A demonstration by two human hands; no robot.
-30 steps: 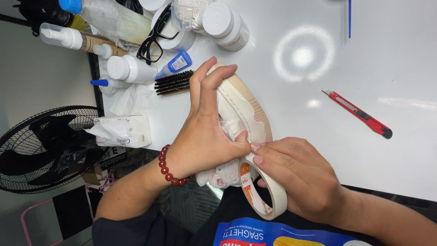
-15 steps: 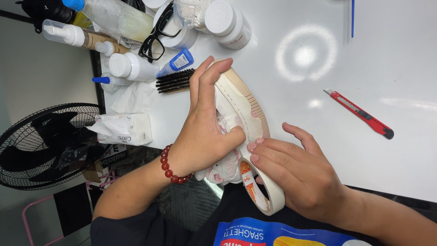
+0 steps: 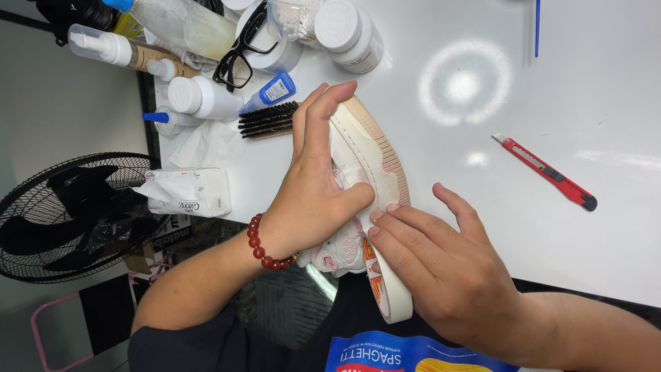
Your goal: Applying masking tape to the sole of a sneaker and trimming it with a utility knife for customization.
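Nearest the body, the right hand (image 3: 447, 275) presses its fingertips (image 3: 377, 215) flat on the sole edge of a cream and pink sneaker (image 3: 368, 158), lying sole-side at the white table (image 3: 482, 227) edge. The left hand (image 3: 313, 186), wearing a red bead bracelet (image 3: 265, 251), wraps over the sneaker's upper, gripping it. Farther right lies a red utility knife (image 3: 544, 172). Beyond the left hand sit a black bristle brush (image 3: 268, 120), white bottles (image 3: 200, 96) and black glasses (image 3: 237, 58)
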